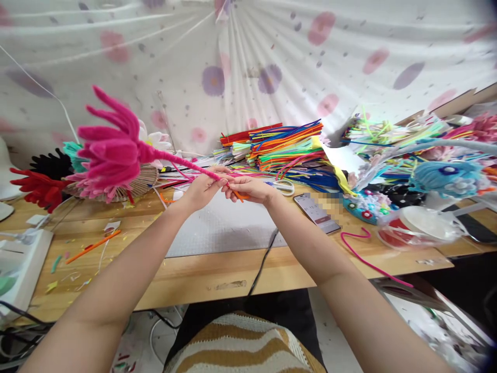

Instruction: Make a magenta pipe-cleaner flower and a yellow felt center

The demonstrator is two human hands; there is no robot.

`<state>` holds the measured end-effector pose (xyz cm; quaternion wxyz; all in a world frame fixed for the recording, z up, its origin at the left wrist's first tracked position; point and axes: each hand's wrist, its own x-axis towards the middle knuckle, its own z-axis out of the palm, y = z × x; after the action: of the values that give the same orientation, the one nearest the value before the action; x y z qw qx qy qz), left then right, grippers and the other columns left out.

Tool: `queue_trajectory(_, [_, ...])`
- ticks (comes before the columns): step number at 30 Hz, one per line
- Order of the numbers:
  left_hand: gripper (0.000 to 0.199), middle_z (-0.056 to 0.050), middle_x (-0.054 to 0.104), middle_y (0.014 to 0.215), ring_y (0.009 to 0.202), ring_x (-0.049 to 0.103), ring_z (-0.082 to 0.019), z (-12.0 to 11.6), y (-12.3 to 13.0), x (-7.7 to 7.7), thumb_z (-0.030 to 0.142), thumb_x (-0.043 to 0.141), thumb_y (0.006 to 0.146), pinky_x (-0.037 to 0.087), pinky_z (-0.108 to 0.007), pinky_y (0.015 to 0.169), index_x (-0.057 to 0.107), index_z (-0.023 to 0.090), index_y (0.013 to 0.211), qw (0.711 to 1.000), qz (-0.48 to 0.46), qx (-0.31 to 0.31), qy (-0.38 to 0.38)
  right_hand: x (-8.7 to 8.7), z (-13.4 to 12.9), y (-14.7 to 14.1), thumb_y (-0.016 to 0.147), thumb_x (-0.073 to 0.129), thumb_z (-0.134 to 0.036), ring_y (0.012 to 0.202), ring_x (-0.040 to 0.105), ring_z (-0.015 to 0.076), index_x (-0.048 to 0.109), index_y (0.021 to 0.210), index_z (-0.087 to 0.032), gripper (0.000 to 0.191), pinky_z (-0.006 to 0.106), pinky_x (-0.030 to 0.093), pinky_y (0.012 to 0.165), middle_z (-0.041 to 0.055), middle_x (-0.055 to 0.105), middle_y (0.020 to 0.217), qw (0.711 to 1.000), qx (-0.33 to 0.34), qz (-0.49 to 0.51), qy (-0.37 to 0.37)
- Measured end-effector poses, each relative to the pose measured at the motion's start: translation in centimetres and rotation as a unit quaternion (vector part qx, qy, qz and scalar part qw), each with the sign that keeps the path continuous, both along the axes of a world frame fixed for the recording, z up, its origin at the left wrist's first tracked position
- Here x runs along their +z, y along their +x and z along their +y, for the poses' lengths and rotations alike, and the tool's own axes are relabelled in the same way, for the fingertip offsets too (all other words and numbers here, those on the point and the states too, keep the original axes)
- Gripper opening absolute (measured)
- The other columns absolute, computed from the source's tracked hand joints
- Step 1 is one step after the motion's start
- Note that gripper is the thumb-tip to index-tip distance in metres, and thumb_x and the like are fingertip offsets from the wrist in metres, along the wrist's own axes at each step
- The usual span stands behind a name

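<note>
A large magenta pipe-cleaner flower (112,150) points up and left, its fuzzy wrapped stem running down to my two hands. My left hand (207,189) is closed around the lower stem. Close against it, my right hand (248,189) pinches the stem's end, where a short orange pipe cleaner (241,196) pokes out below the fingers. Whether the orange piece is joined to the stem is hidden by the fingers. Both hands are above a pale cutting mat (225,228) on the wooden table.
Bundled colored pipe cleaners (287,145) are piled at the back. White-handled scissors (285,187) and a phone (316,212) lie right of my hands. A loose magenta pipe cleaner (373,261) curves near the front edge. Finished flowers and a power strip (29,259) stand left.
</note>
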<state>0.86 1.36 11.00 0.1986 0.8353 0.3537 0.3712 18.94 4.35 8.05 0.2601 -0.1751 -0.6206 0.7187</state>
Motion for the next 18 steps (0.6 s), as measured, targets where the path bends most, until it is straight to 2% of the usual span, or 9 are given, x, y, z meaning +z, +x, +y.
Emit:
queue_trajectory(3, [0.038,-0.008,0.063,0.098,0.097,0.056,-0.018,0.5,-0.1,0.5,0.044,0.039,0.085,0.041,-0.030,0.085,0.065,0.019,0.096,0.999,0.017,0.023,-0.016,-0.1,-0.3,-0.7,0.073,0.063,-0.037,0.054,0.051,0.0072,0.057,0.078,-0.016,0.023,0.020,0.038,0.050,-0.0012,0.057,0.065,0.999,-0.023,0.040,-0.028])
queue_trajectory(6, [0.040,-0.006,0.065,0.085,0.081,0.059,-0.018,0.3,0.1,0.5,0.045,0.036,0.086,0.042,-0.028,0.072,0.065,0.019,0.094,0.987,0.076,0.139,-0.021,-0.5,-0.4,-1.4,0.073,0.063,-0.034,0.054,0.049,0.0063,0.054,0.074,-0.017,0.019,0.019,0.038,0.052,-0.0035,0.053,0.061,0.988,-0.118,0.092,-0.034])
queue_trajectory(9, [0.038,-0.008,0.066,0.087,0.078,0.060,-0.020,-0.8,0.7,0.0,0.037,0.032,0.088,0.040,-0.028,0.067,0.065,0.019,0.092,0.949,0.200,0.241,0.028,-1.0,-0.2,-1.9,0.070,0.063,-0.034,0.050,0.047,0.0056,0.052,0.072,-0.017,0.020,0.019,0.036,0.049,-0.0043,0.052,0.059,0.969,-0.220,0.111,-0.035])
queue_trajectory(11, [0.037,-0.010,0.066,0.090,0.079,0.061,-0.021,-1.8,1.1,-0.5,0.034,0.030,0.089,0.040,-0.029,0.066,0.064,0.018,0.092,0.922,0.287,0.255,0.054,-1.5,-0.1,-2.2,0.067,0.064,-0.033,0.048,0.046,0.0056,0.051,0.070,-0.017,0.021,0.019,0.036,0.048,-0.0044,0.052,0.056,0.959,-0.265,0.095,-0.036])
queue_trajectory(14, [0.038,-0.012,0.067,0.084,0.073,0.062,-0.022,-2.9,1.3,-1.0,0.030,0.029,0.089,0.040,-0.030,0.061,0.063,0.015,0.090,0.888,0.382,0.245,0.078,-2.4,-0.1,-2.7,0.067,0.061,-0.029,0.045,0.045,0.0058,0.050,0.066,-0.016,0.017,0.020,0.035,0.047,-0.0044,0.052,0.052,0.949,-0.310,0.046,-0.034])
queue_trajectory(18, [0.032,-0.013,0.065,0.074,0.069,0.062,-0.023,-3.3,0.9,-0.6,0.021,0.034,0.085,0.040,-0.031,0.057,0.064,0.013,0.083,0.869,0.438,0.193,0.125,-3.4,-0.5,-3.3,0.071,0.052,-0.022,0.044,0.044,0.0059,0.051,0.063,-0.015,0.010,0.020,0.035,0.047,-0.0047,0.049,0.050,0.938,-0.342,-0.056,0.019])
